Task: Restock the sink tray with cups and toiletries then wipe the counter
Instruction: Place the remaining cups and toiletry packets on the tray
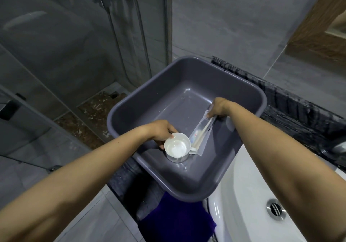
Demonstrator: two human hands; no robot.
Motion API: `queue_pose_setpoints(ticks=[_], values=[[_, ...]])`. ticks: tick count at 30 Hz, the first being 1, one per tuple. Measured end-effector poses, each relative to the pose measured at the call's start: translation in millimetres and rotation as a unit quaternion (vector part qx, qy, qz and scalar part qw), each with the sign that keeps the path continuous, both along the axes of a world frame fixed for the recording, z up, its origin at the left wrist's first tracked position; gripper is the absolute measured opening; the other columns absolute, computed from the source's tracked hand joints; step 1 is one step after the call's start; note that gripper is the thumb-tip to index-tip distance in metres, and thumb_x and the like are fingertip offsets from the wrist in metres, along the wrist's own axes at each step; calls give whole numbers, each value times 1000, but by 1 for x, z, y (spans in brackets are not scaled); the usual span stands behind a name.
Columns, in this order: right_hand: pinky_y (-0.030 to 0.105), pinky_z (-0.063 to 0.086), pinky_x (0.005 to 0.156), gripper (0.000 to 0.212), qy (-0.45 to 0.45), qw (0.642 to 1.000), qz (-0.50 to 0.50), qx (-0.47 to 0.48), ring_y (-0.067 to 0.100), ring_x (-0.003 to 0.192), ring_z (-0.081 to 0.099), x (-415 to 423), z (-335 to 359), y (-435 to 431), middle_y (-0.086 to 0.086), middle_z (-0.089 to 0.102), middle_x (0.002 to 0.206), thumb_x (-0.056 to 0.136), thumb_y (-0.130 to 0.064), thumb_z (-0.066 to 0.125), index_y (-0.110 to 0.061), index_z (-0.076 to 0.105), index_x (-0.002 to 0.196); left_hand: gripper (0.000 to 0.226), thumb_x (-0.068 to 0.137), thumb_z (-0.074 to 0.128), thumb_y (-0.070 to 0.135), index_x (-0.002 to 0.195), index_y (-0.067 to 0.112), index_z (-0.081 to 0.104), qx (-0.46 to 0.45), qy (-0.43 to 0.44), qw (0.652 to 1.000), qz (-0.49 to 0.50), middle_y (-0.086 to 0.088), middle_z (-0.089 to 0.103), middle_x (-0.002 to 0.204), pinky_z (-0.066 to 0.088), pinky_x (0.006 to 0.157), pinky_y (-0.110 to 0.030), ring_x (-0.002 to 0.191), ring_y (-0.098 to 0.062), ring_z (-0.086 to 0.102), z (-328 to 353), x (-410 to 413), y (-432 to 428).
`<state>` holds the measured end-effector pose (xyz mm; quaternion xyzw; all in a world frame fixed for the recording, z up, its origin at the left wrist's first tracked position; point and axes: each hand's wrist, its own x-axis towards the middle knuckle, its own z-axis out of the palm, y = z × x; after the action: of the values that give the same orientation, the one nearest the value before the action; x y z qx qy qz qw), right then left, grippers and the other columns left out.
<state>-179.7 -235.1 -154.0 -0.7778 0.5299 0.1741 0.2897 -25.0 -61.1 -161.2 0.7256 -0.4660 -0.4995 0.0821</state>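
A grey plastic tub [187, 77] rests on the dark counter beside the sink. Inside it, near the front left, stands a white cup [177, 147] with a handle, and my left hand [162, 132] grips its far rim. My right hand [218, 108] pinches the upper end of a clear packet holding a toothbrush and toothpaste [199, 132], which slants down toward the cup. The packet's lower end lies on the tub floor next to the cup's handle.
A white sink basin [249, 204] with a metal drain [276, 209] lies at the lower right. A purple cloth [176, 221] hangs off the dark marble counter [292, 103] below the tub. A glass shower enclosure [74, 54] fills the left.
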Motion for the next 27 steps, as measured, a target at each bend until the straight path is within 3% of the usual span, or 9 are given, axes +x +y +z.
queue_pose_setpoints(ticks=[4, 7, 10, 12, 14, 17, 20, 22, 27], values=[[33, 49, 96, 47, 38, 999, 32, -17, 25, 106, 61, -1, -1, 2, 12, 64, 123, 80, -24, 73, -6, 62, 122, 34, 86, 45, 2, 107, 13, 69, 11, -3, 1000, 10, -11, 66, 89, 57, 50, -23, 63, -25, 63, -1, 0, 0], [31, 51, 82, 45, 57, 997, 41, -31, 21, 89, 57, 3, -4, 2, 11, 66, 108, 80, -26, 72, -8, 63, 119, 31, 86, 47, 4, 108, 12, 69, 19, -4, 1000, 16, -11, 67, 87, 57, 57, -26, 66, -27, 65, 0, 0, 0], [28, 44, 70, 23, 70, 996, 42, -34, 23, 80, 54, 4, -6, 0, 10, 60, 90, 77, -26, 76, -8, 65, 84, 29, 86, 50, 4, 108, 9, 68, 20, 2, 1000, 18, -13, 66, 87, 57, 59, -28, 67, -30, 65, 1, 0, -1], [29, 44, 69, 28, 66, 997, 32, -22, 25, 76, 54, 3, -7, -2, 11, 59, 86, 75, -24, 78, -7, 56, 67, 28, 86, 50, 3, 106, 9, 69, 20, 3, 1000, 20, -13, 66, 88, 58, 62, -30, 74, -34, 66, 2, 0, -1], [30, 46, 70, 26, 44, 999, 22, -13, 26, 77, 55, 1, -8, -4, 13, 60, 88, 74, -22, 78, -4, 61, 79, 28, 86, 50, 2, 104, 10, 70, 17, -2, 1000, 18, -13, 67, 88, 59, 64, -31, 77, -35, 67, 3, 0, -1], [34, 49, 78, 34, 0, 1000, 5, 11, 26, 81, 56, -2, -7, -8, 14, 62, 95, 74, -20, 79, -3, 63, 100, 27, 86, 49, 2, 102, 10, 70, 14, -11, 1000, 15, -12, 67, 86, 58, 59, -29, 67, -32, 66, 5, -1, 0], [32, 47, 65, 18, -73, 995, -27, 61, 25, 63, 54, -7, -1, -12, 14, 60, 77, 77, -10, 76, -5, 61, 83, 26, 87, 50, 1, 103, 6, 69, 10, -17, 1000, 15, -14, 65, 86, 57, 53, -26, 59, -26, 62, 7, -1, 1], [30, 46, 52, 19, -122, 987, -47, 93, 21, 51, 51, -12, 7, -15, 12, 57, 63, 78, -5, 74, -8, 57, 71, 26, 87, 49, 0, 104, 4, 69, 2, -20, 1000, 18, -15, 64, 83, 57, 53, -26, 57, -25, 62, 10, 0, 1], [16, 49, 40, 22, -223, 969, -51, 90, 9, 43, 62, -20, 44, -14, 2, 62, 51, 78, 3, 71, -10, 57, 68, 28, 85, 48, 0, 101, 4, 70, -33, -39, 999, 14, -14, 65, 79, 55, 50, -24, 58, -25, 61, 31, 3, -4]])
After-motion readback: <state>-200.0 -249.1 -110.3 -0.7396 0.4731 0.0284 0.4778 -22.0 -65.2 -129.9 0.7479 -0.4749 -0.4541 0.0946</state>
